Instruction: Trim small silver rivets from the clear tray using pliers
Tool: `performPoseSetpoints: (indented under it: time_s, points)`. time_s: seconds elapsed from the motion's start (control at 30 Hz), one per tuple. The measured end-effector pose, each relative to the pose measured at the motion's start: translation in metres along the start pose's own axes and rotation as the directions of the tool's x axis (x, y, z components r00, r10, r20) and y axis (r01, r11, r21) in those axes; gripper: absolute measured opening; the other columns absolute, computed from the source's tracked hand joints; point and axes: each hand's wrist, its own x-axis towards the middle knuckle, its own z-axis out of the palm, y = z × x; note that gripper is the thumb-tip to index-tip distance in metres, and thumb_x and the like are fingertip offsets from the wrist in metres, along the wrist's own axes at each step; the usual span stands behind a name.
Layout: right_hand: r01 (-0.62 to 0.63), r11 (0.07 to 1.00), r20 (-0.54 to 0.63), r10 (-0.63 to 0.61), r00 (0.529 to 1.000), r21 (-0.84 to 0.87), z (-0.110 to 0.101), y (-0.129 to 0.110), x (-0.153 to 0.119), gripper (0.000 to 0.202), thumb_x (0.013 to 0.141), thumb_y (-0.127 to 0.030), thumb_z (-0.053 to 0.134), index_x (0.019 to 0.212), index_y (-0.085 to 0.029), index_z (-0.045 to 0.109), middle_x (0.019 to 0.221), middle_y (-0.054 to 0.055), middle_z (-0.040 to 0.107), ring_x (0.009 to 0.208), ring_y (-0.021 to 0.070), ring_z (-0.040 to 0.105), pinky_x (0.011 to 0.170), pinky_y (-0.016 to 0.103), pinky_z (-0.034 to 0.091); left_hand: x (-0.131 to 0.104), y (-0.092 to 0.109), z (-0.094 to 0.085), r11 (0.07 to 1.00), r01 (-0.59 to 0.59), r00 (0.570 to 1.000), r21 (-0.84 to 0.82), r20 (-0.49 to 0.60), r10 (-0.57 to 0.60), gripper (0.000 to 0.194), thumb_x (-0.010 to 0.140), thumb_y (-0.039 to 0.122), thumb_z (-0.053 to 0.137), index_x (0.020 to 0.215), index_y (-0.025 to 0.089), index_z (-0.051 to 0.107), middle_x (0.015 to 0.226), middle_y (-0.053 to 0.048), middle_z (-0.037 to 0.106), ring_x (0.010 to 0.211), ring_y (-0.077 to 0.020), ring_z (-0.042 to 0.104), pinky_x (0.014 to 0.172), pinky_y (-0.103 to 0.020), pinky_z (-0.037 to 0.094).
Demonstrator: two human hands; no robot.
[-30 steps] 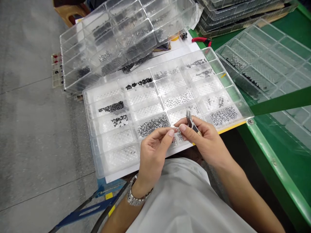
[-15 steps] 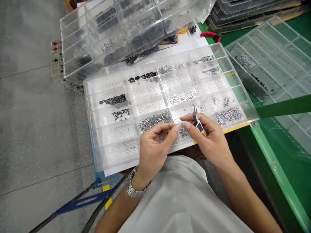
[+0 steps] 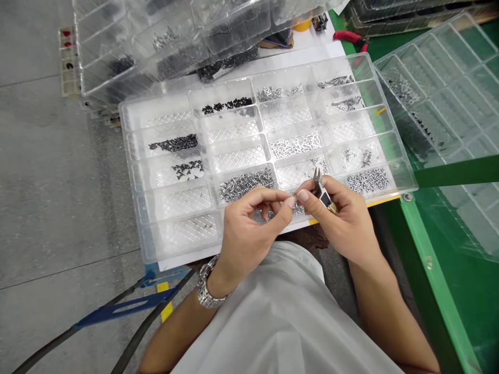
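My left hand (image 3: pixel 249 234) is closed in a pinch, its thumb and index fingertips together around something too small to make out. Right against those fingertips are the thumb and index finger of my right hand (image 3: pixel 346 223). My right hand also grips small cutting pliers (image 3: pixel 323 195), their jaws pointing up and away from me and slightly apart. Both hands hover over the near edge of a clear compartment tray (image 3: pixel 183 240). Silver screws (image 3: pixel 245 185) fill a compartment just beyond my left hand. Small silver parts (image 3: pixel 368 181) lie in the compartment right of the pliers.
Stacked clear trays (image 3: pixel 105 62) with dark and silver parts stand at the far left. Red-handled pliers (image 3: pixel 348 36) lie at the back. More clear trays (image 3: pixel 448 98) sit on the green bench (image 3: pixel 444 218) to the right. A blue frame (image 3: pixel 125 307) is at lower left.
The view has shifted slightly, so the trays appear higher and further left. My hands stay fingertip to fingertip, with the pliers still in the right hand.
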Motion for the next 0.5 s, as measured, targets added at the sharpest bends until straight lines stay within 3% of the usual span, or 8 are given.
performPoseSetpoints:
  time_s: [0.1,0.17,0.27,0.37,0.43,0.5]
  points:
    - [-0.118,0.993,0.043,0.116,0.992,0.032,-0.0022,-0.0025,-0.0003,0.025,0.106,-0.051,0.079,0.098,-0.027,0.076,0.077,-0.004,0.058,0.054,0.0099,0.039,0.047,0.029,0.029,-0.0016,-0.0017,0.0013,0.996,-0.059,0.998,0.065,-0.018,0.060,0.005,0.101,0.022,0.081,0.097,0.022,0.083,0.081,0.001,0.070,0.074,-0.0134,0.057,0.070,-0.033,0.048]
    - [-0.194,0.980,0.076,0.190,0.979,0.048,-0.0041,-0.0031,0.0001,0.028,0.104,-0.055,0.081,0.100,-0.028,0.076,0.071,-0.006,0.051,0.049,0.0093,0.032,0.043,0.030,0.021,-0.0031,-0.0029,0.0019,0.983,-0.133,0.990,0.130,-0.026,0.137,0.004,0.100,0.019,0.081,0.097,0.021,0.083,0.081,0.001,0.070,0.076,-0.0143,0.059,0.072,-0.034,0.049]
    - [-0.208,0.976,0.107,0.201,0.974,0.062,-0.0057,-0.0032,0.0014,0.027,0.104,-0.055,0.080,0.099,-0.028,0.077,0.073,-0.004,0.055,0.056,0.0118,0.045,0.048,0.029,0.034,-0.0050,-0.0027,0.0020,0.956,-0.227,0.970,0.188,-0.041,0.239,0.006,0.098,0.015,0.082,0.097,0.021,0.082,0.080,0.001,0.070,0.079,-0.0153,0.061,0.076,-0.035,0.049]
    - [-0.060,0.997,0.060,0.057,0.997,0.055,-0.0062,-0.0031,0.0014,0.016,0.108,-0.044,0.078,0.104,-0.029,0.081,0.097,0.000,0.073,0.084,0.0172,0.065,0.072,0.031,0.053,-0.0053,0.0003,-0.0004,0.992,-0.092,0.995,0.084,-0.032,0.095,0.004,0.099,0.021,0.082,0.096,0.021,0.082,0.082,0.000,0.072,0.077,-0.0148,0.061,0.074,-0.034,0.049]
    - [0.076,0.997,0.019,-0.076,0.997,0.028,-0.0069,-0.0027,0.0003,0.006,0.107,-0.034,0.079,0.110,-0.030,0.083,0.109,0.002,0.077,0.099,0.0201,0.069,0.084,0.033,0.057,-0.0042,0.0023,-0.0032,0.997,0.069,0.998,-0.031,0.000,-0.069,0.008,0.100,0.029,0.083,0.096,0.022,0.084,0.084,-0.001,0.074,0.076,-0.0148,0.061,0.072,-0.033,0.049]
    - [0.179,0.984,0.023,-0.179,0.983,0.006,-0.0087,-0.0021,-0.0009,0.011,0.106,-0.025,0.080,0.115,-0.031,0.083,0.111,0.002,0.078,0.102,0.0209,0.071,0.088,0.035,0.058,-0.0026,0.0035,-0.0060,0.978,0.175,0.984,-0.117,0.039,-0.172,0.013,0.098,0.035,0.086,0.095,0.022,0.085,0.084,-0.002,0.075,0.076,-0.0156,0.061,0.071,-0.033,0.049]
